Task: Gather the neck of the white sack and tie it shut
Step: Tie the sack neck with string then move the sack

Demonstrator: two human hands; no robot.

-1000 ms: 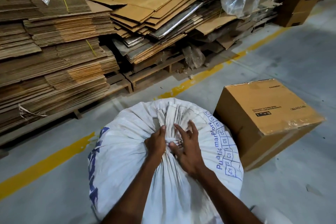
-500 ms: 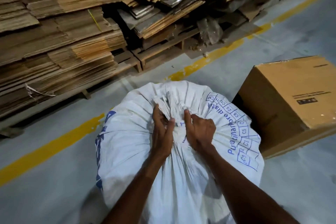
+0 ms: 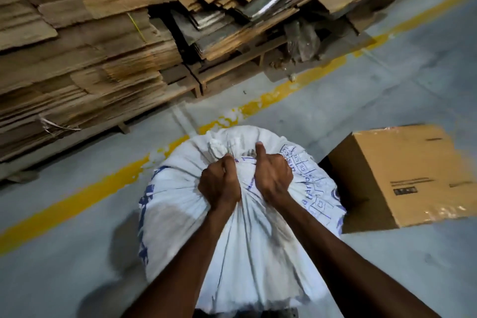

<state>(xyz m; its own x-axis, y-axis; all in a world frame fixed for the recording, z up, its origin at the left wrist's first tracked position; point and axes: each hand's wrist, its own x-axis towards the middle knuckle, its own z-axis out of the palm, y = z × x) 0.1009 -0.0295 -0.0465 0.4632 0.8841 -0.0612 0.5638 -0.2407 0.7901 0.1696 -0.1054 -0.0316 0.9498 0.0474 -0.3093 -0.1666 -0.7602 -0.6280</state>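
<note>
Since a moment ago the left hand (image 3: 219,186) and right hand (image 3: 273,175) have clenched into fists around the white sack (image 3: 247,240)'s bunched neck (image 3: 222,148), so gathering looks done, tying next.

Two bare forearms, sleeveless up to the frame's lower edge. Left hand (image 3: 219,186) and right hand (image 3: 273,175) ungloved; no rings, watch or wristband visible. Short nail showing on the right thumb. Knuckles slightly blurred.
</note>
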